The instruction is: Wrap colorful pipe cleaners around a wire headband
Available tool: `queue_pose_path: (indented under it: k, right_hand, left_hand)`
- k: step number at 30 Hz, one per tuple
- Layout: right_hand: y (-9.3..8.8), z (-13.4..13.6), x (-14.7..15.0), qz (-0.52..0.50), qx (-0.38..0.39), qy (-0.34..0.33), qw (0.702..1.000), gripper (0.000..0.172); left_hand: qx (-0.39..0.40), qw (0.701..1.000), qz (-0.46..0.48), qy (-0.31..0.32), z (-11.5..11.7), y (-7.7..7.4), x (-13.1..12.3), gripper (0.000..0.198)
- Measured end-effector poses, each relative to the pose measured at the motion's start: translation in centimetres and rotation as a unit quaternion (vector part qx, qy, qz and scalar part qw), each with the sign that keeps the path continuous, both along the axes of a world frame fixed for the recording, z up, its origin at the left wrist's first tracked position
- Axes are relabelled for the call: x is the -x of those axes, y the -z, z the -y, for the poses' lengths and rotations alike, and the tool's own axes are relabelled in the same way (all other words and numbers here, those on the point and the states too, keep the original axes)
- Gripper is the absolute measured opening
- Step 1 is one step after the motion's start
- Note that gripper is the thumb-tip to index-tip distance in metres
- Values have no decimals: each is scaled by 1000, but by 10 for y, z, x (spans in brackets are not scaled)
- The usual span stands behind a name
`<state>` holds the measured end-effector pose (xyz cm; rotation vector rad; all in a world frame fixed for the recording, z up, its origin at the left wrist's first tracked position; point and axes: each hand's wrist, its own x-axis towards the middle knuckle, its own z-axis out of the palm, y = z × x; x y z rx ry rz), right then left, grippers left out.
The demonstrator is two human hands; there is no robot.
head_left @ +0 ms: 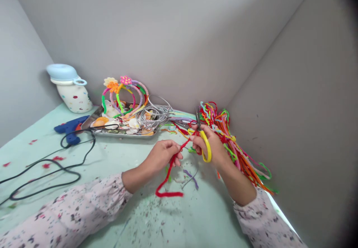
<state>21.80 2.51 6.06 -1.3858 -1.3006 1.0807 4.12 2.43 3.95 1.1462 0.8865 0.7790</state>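
My left hand (167,153) pinches a red pipe cleaner (167,173), whose bent lower end hangs above the table. The strand runs up to my right hand (205,141), closed around scissors with yellow handles (207,151) and dark blades that point away from me. Red strand also shows beside the blades and under the right fingers; whether the fingers pinch it is hard to make out. A thin grey wire (195,173) curves beneath the hands, near a short purple piece (191,179) on the table.
Behind stands a metal tray (137,134) with shells, coiled silver wire (156,115) and colourful hoops (119,97) with flowers. At left are a blue glue gun (71,128), its black cable (64,169) and a white bottle (74,97). Pipe cleaners (237,147) lie along the right wall.
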Motion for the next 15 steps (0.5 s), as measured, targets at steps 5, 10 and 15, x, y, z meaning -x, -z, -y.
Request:
queue_pose_path:
  k: [5,10,15]
  right_hand:
    - [-4,2,-5,-9,-7,-42,999,44]
    - [0,4,4,-12,-4,-63,998,40]
    - [3,2,7,-18,5,-50,999,40]
  left_hand:
    - [-4,999,1,-32,-1,0,-1,17]
    - [-6,1000,7,2,1,-4,-3,18]
    - [2,1000,-1,30,1,-3,-4,16]
